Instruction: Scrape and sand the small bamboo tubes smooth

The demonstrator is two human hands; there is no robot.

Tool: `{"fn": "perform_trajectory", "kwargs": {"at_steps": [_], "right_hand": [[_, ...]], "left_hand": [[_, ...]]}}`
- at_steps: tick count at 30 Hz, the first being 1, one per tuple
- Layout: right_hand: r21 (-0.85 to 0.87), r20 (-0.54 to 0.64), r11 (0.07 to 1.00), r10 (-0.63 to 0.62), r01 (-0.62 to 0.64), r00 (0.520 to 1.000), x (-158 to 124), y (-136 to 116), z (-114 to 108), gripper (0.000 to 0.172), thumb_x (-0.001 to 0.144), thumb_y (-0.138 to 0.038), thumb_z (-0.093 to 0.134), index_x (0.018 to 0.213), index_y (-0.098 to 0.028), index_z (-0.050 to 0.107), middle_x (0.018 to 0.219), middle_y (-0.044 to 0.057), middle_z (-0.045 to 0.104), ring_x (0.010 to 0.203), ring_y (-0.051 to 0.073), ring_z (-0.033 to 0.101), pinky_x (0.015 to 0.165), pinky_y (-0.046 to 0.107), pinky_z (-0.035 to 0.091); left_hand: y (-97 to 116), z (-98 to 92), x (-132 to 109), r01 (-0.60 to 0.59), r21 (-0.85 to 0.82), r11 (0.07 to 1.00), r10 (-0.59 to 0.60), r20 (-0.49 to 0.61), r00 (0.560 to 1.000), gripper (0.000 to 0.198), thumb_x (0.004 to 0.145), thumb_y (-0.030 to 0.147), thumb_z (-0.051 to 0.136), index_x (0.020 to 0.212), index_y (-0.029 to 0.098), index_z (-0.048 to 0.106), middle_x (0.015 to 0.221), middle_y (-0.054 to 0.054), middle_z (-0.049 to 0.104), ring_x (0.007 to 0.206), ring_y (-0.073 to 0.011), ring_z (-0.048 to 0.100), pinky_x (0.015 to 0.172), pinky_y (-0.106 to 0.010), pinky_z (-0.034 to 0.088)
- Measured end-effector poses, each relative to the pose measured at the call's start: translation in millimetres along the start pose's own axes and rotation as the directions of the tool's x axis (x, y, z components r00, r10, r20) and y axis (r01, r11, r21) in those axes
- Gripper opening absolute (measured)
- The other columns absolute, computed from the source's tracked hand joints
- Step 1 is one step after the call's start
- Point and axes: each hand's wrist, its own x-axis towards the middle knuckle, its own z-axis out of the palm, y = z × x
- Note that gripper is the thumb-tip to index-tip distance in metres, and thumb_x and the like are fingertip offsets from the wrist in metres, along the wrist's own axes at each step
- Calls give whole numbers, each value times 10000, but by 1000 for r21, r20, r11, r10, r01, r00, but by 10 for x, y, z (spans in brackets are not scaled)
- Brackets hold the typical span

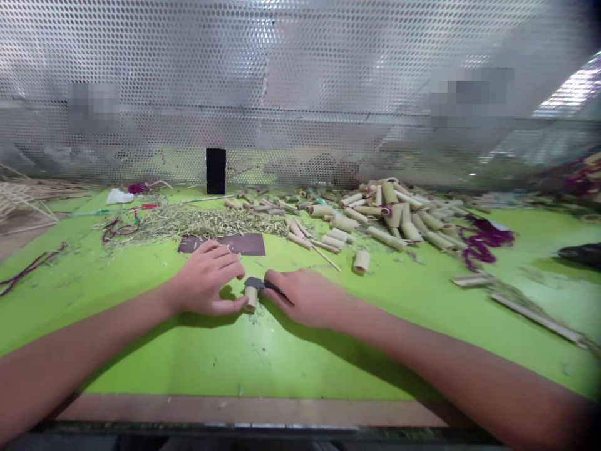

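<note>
Bare forearms (79,341) are stretched over a green table (154,360). At front centre, a short bamboo tube (250,300) is pinched upright by the left hand (204,280), while a small dark-bladed knife (257,283) is gripped at its top by the right hand (305,297). More tubes (389,219) are heaped at upper right.

The light is bright and fairly even, seeming to come from above and ahead, with a hard white glare (573,91) in the top right corner of the perforated metal screen (300,81). The screen looks hazy, washed out and soft, and two pixelated smudges (92,108) blur parts of it. Soft dark shadows lie beneath the left hand (204,279) and right hand (305,297) on the green worktop (263,357). Wide-angle distortion bends the worktop's far edges and stretches the forearms (79,338) toward the bottom corners.
</note>
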Motion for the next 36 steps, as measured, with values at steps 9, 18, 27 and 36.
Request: {"fn": "perform_trajectory", "kwargs": {"at_steps": [9, 18, 27, 36], "right_hand": [[-16, -9, 1000, -10, 10, 1000, 2, 15, 16, 341, 1070, -411, 374, 1063, -180, 625, 796, 77, 731, 605, 197, 602, 528, 299, 214], [-4, -5, 1000, -11, 11, 1000, -6, 4, -2, 335, 1069, -408, 372, 1054, -184, 621, 799, 75, 730, 627, 207, 622, 531, 297, 222], [-2, -9, 1000, -11, 11, 1000, -4, 5, 0, 345, 1067, -414, 373, 1053, -181, 627, 787, 71, 728, 609, 199, 603, 525, 293, 212], [27, -34, 999, -19, 20, 999, 6, 10, 15, 319, 1061, -400, 395, 1028, -181, 623, 756, 58, 710, 569, 174, 572, 519, 286, 218]], "left_hand": [[111, -137, 6, -194, 94, 976, 213, -271, 939, 253, 925, 269, 745, 751, 202, 575, 621, 59, 596, 627, -126, 485, 709, -288, 408], [132, -148, 23, -191, 106, 976, 212, -257, 943, 345, 965, 297, 695, 680, 211, 520, 608, 68, 577, 611, -117, 483, 723, -282, 421], [95, -134, -20, -237, 119, 964, 259, -234, 937, 99, 960, 255, 696, 889, 228, 632, 668, 67, 646, 617, -119, 518, 733, -298, 428], [15, -84, -6, -142, 8, 990, 142, -112, 984, 158, 952, 222, 618, 1108, 211, 637, 809, 14, 722, 703, -151, 607, 741, -314, 461]]}}
